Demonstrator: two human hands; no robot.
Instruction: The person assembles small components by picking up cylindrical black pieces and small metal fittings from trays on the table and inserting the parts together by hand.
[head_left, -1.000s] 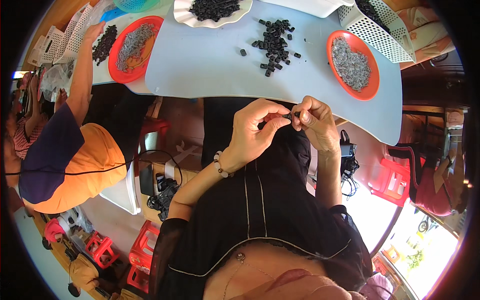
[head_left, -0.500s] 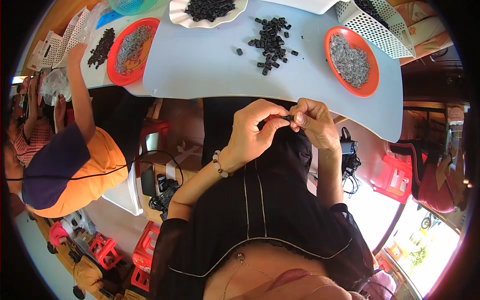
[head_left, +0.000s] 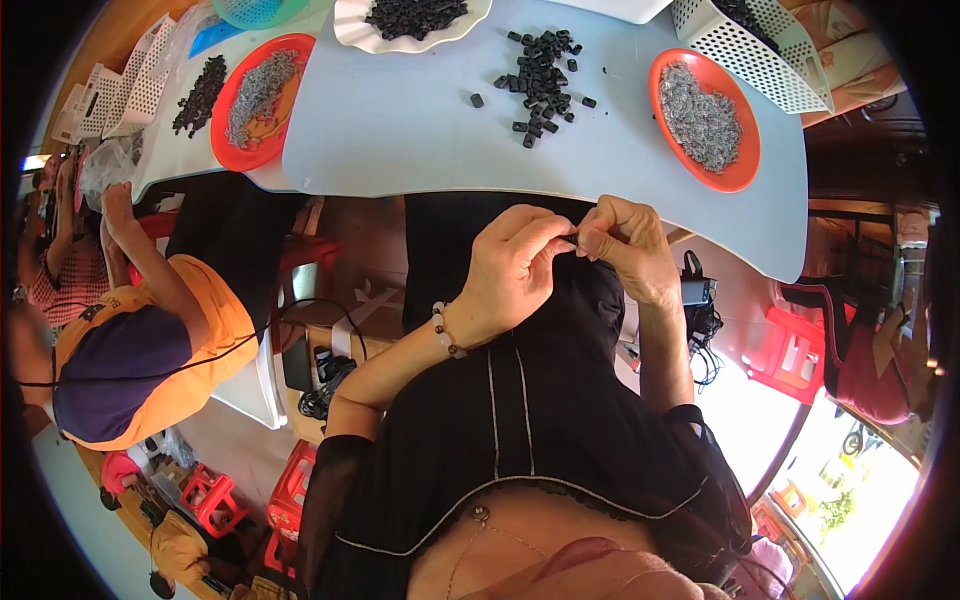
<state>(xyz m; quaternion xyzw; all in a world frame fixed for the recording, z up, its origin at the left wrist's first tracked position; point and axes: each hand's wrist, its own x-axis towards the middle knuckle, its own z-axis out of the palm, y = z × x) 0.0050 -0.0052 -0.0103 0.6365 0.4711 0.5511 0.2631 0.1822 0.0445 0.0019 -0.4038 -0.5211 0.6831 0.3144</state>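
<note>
- The held piece is coloured black.
- The blocks are coloured black too.
- The tabletop is tinted pale blue.
- 2 plates are coloured orange-red.
- The basket is coloured white, patterned with holes.
- The black top is marked with pale lines.
- The bracelet is beaded white and brown.

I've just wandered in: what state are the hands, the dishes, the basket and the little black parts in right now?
Left hand: fingertips pinched together
Right hand: thumb and fingers pinched, meeting the left
Small black part: held at the fingertips, mostly hidden
Loose black pieces: heaped, some scattered
White wavy-edged dish: holding black pieces
Right red dish: full of clear pieces
Left red dish: partly filled
White basket: holding black pieces
</note>
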